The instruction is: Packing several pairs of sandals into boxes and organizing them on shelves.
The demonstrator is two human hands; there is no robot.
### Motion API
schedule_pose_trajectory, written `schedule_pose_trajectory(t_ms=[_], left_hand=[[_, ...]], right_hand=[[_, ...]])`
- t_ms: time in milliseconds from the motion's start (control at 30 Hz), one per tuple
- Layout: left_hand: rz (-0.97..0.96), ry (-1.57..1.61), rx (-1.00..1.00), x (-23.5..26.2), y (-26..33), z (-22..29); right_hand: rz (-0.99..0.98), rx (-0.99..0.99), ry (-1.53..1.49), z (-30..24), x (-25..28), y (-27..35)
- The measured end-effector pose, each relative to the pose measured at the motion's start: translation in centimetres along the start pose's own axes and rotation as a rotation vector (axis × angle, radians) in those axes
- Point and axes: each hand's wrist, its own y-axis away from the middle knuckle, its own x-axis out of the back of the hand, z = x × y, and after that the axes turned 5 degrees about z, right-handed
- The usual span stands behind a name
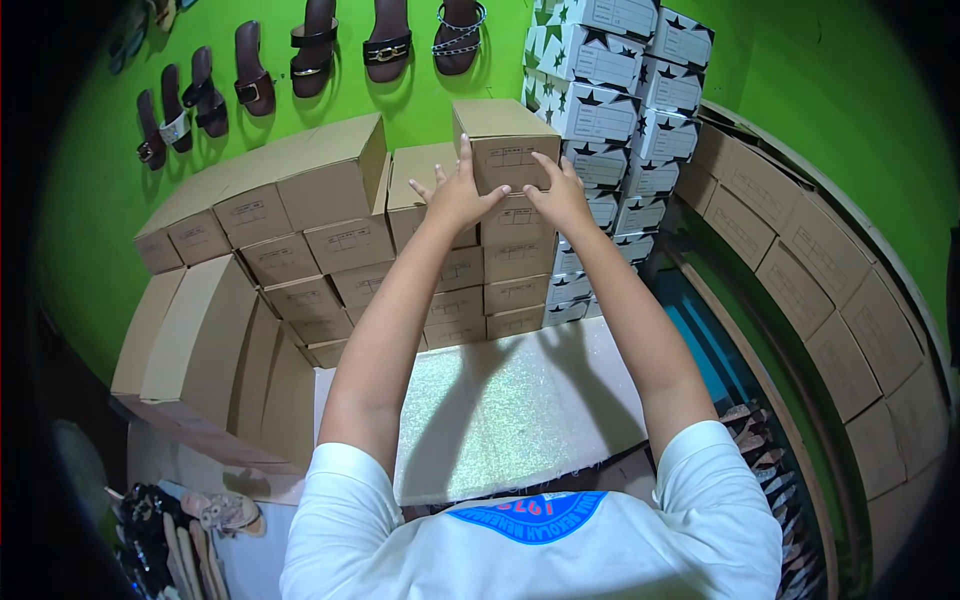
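At the top of the middle column of stacked cartons, against the green wall (420, 115), sits a plain brown box (515, 152), its lid side up and its printed front turned toward the wearer; both bare arms reach forward to it. The left hand (458, 198) is at the box's left front edge, fingers fanned well apart, one of them upright along that edge, thumb pointing inward near the lower front; the right hand (560, 198) is at the right front edge, fingers loosely bent and separated, thumb likewise turned inward; neither hand is closed around the box, which stands between them; how firmly they press, and whether they bear any weight, cannot be told.

Directly below are further brown cartons (517, 258); just to the right rise white boxes with black stars (600, 110); to the left stands a stepped pile of brown cartons (350, 240); sandals (388, 52) are mounted on the wall above; beneath the forearms lies a glittering pale sheet (480, 400), crossed by the arms' shadows; assorted footwear (222, 512) is at lower left.
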Motion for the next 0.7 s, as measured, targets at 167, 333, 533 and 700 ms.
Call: schedule_pose_trajectory(t_ms=[167,333,533,700], left_hand=[[0.052,0.037,-0.021,0.1,0.7,0.1],[0.107,0.030,-0.015,2.3,2.7,-0.4],[0.170,-0.053,0.070,6.3,6.5,-0.2],[-0.043,-0.123,0.076,10.3,10.3,2.3]], right_hand=[[0.045,0.025,-0.096,0.4,-0.4,-0.1],[0.129,0.137,-0.231,-0.4,0.3,1.9],[0.153,0.033,-0.418,-3.7,3.2,5.2],[0.067,0.087,-0.260,-4.4,7.2,7.2]])
